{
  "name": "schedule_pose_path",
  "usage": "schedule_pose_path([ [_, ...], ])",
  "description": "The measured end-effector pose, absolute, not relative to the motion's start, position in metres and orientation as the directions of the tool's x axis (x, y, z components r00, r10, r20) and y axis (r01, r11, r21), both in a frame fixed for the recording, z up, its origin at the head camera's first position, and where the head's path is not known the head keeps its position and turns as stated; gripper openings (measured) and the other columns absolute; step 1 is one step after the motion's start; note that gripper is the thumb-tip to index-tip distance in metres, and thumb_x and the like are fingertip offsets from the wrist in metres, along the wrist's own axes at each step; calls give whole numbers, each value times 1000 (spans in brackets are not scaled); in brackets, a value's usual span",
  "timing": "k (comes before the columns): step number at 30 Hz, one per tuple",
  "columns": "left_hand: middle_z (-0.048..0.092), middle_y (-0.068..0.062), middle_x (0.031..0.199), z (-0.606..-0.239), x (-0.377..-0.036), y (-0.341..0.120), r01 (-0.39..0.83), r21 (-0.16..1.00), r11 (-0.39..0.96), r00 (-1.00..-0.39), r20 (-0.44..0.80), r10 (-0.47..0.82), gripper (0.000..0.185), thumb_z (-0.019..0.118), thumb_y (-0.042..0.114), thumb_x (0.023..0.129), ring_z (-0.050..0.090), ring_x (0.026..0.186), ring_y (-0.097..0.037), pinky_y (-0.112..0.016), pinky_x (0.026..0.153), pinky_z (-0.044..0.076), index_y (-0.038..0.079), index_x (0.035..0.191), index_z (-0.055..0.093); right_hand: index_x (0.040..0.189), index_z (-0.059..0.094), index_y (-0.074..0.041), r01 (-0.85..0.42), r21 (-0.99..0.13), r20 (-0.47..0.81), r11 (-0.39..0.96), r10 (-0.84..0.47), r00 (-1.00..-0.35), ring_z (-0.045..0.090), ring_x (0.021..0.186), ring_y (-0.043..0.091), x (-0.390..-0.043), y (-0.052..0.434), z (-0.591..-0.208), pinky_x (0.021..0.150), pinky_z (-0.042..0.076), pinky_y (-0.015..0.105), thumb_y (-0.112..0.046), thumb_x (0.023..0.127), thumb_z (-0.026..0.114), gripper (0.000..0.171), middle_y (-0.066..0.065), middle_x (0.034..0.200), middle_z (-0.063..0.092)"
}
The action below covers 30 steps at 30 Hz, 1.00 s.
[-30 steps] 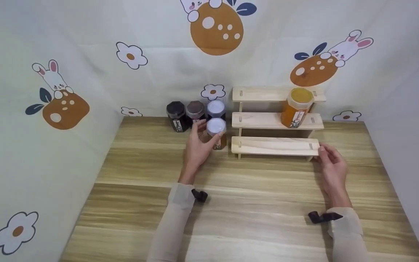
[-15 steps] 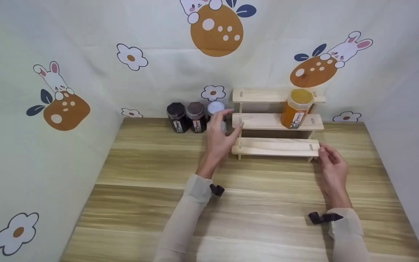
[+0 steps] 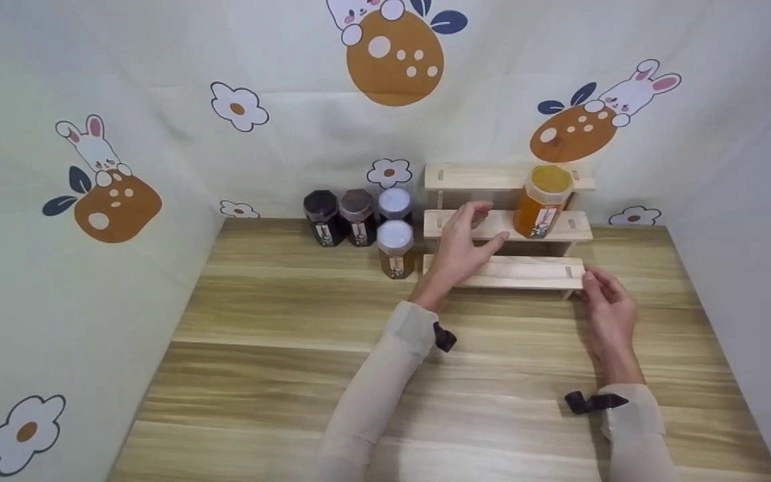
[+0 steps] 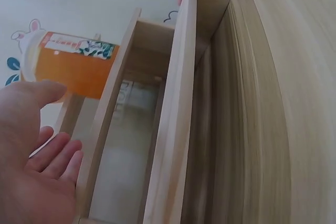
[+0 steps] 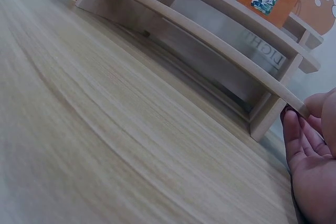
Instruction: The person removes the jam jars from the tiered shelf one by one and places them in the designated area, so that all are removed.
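While a flower-and-rabbit printed backdrop [image 3: 91, 100] closes off the back and sides, the wooden surface [image 3: 292, 375] is seen spread across the lower part of the head view. On its far right part a three-step wooden rack [image 3: 492, 177] is stood against the backdrop, its steps rising toward the back. An orange jar [image 3: 541, 201] with a yellow lid is stood upright on the middle step, toward the right end; in the left wrist view the same jar is seen just beyond the fingertips.

The left hand [image 3: 464, 244] is held over the left half of the rack, between the lowest and middle steps — its fingers [image 4: 50, 153] are spread and only loosely bent, and nothing is held in them. The right hand [image 3: 603, 304] is placed at the right end of the lowest step, where the board's corner is pinched lightly between thumb and fingers [image 5: 302, 140], the palm lying near the surface.

Left of the rack, four smaller jars are grouped on the surface: a black-lidded jar [image 3: 321, 215], a brown-lidded jar [image 3: 357, 215] and a white-lidded jar [image 3: 395, 204] are lined up along the backdrop, and a second white-lidded jar [image 3: 396, 248] is stood in front of them — just beside the rack's left end. A small black clip [image 3: 444, 336] is seen at the left sleeve cuff.
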<state>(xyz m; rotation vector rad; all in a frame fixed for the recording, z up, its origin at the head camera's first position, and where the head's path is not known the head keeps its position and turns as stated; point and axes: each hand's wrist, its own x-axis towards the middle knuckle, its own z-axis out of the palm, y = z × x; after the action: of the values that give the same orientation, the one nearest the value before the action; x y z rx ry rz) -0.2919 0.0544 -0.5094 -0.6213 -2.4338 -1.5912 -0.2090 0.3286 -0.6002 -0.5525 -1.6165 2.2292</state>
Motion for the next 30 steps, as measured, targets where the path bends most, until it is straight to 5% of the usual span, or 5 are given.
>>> schedule_pose_path([
  [12, 63, -3, 147, -504, -301, 86, 432, 813, 390, -892, 319, 321, 63, 85, 33, 96, 63, 135, -18, -21, 111, 54, 12, 148, 56, 138, 67, 4, -6, -968, -119, -252, 475, -872, 71, 97, 6, -210, 329, -602, 85, 62, 17, -14, 103, 74, 40, -4, 110, 78],
  [21, 62, 4, 149, -501, -308, 99, 416, 738, 532, -907, 293, 303, 76, 85, 57, 90, 60, 137, -12, -28, 119, 50, 22, 149, 54, 138, 67, 5, 7, -967, -131, -254, 473, -871, 71, 98, 8, -208, 329, -596, 86, 63, 19, -13, 104, 73, 39, -2, 108, 77],
  [30, 66, 6, 143, -501, -309, 112, 367, 697, 616, -929, 305, 207, 83, 83, 71, 84, 67, 129, -11, -28, 106, 58, 25, 148, 55, 138, 68, 3, 6, -975, -115, -223, 480, -870, 71, 100, 7, -210, 330, -602, 86, 62, 17, -17, 104, 74, 40, -4, 109, 78],
])
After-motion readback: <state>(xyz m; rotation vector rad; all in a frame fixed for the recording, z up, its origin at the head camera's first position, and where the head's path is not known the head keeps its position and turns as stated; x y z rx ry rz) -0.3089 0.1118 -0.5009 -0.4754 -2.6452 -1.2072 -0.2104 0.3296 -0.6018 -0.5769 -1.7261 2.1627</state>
